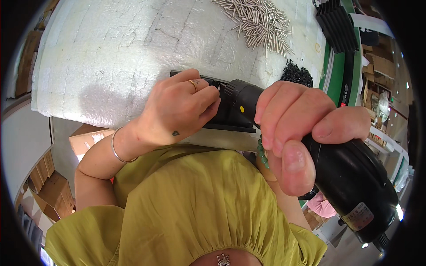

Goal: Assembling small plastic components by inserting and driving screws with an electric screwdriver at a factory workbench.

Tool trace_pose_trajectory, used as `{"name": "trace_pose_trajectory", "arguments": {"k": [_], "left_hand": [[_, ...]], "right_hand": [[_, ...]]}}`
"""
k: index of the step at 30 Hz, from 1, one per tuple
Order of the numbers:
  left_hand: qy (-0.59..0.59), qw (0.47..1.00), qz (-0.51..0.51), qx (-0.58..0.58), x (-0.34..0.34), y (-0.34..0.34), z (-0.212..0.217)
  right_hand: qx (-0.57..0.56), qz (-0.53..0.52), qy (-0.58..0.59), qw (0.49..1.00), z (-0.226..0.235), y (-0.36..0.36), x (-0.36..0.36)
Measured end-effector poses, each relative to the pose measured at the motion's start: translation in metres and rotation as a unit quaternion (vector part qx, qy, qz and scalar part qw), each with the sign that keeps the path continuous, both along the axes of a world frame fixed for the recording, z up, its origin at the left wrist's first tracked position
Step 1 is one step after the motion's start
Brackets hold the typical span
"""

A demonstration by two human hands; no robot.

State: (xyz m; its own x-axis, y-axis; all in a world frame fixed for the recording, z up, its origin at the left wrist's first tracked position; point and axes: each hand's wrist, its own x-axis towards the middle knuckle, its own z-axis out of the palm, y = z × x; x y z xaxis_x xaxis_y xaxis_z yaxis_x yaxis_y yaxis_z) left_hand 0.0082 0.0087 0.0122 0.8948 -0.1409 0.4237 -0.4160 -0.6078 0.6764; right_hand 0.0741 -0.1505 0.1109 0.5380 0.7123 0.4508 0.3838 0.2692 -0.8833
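Observation:
My right hand (301,119) is wrapped round a black electric screwdriver (355,177), a thick cylinder with a yellow dot near its nose. The tool slants down to the right, its ribbed nose end over a black plastic part (230,122). This part is long and flat-edged and lies at the near edge of the padded table. Curled into a closed grip, my left hand (182,106) presses on the part's left and middle, right beside the tool's nose. My left fingertips and thumb are mostly hidden. A small metallic pin shows faintly between fingers and tool.
A heap of silver metal pins (266,26) lies at the far side of the white-covered table (111,53). Small black pieces, probably screws (297,74), are piled beyond my right hand. Stacked black parts (337,26) stand far right, by a green strip. Cardboard boxes (53,195) sit lower left.

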Motion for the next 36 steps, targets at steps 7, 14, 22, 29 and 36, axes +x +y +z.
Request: {"name": "trace_pose_trajectory", "arguments": {"k": [7, 14, 22, 29, 36], "left_hand": [[-0.004, 1.000, -0.007, 0.028, -0.001, 0.001, 0.004], [0.038, 0.999, -0.005, 0.035, -0.001, -0.004, 0.014], [0.027, 0.999, -0.027, 0.038, 0.006, -0.008, 0.028], [0.014, 0.998, -0.052, 0.025, 0.018, -0.020, 0.030], [-0.012, 0.988, -0.154, 0.013, 0.064, -0.044, 0.035]], "right_hand": [[0.021, -0.087, 0.032, 0.995, -0.004, 0.006, -0.009], [0.210, -0.257, 0.032, 0.943, 0.015, -0.065, 0.023], [0.197, -0.371, 0.065, 0.905, -0.018, -0.094, 0.006], [0.202, -0.355, 0.092, 0.908, -0.030, -0.097, 0.007], [0.247, -0.302, 0.060, 0.919, -0.011, -0.107, 0.001]]}}
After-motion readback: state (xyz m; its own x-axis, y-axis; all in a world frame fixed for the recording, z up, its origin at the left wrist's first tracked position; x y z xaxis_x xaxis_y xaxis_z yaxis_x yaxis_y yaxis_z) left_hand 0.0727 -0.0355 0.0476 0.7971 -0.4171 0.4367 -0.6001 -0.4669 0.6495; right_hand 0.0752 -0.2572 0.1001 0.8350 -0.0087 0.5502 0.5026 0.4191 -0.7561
